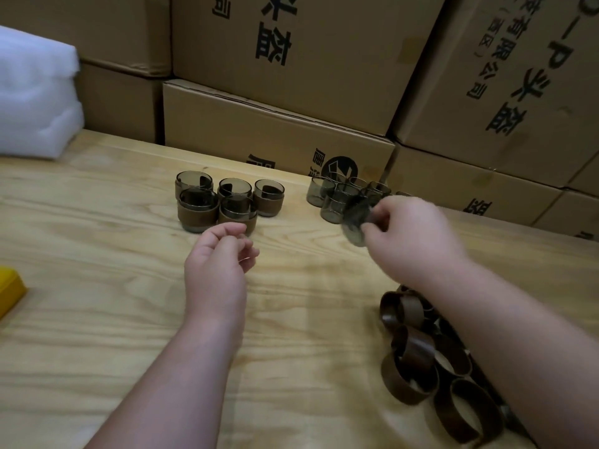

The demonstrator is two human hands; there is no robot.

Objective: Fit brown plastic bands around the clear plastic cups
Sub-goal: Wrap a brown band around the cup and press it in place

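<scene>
My right hand (411,238) grips a clear smoky plastic cup (356,222), blurred, just in front of a cluster of bare clear cups (337,196) at the table's back. My left hand (220,264) hovers above the wood with fingers loosely curled and nothing in it, just in front of a group of several cups with brown bands fitted (223,202). A pile of loose brown plastic bands (424,358) lies at the front right, partly hidden under my right forearm.
The wooden table (97,303) has stacked cardboard boxes (291,92) along its back edge. White foam packing (35,95) sits at the back left. A yellow object (8,291) pokes in at the left edge.
</scene>
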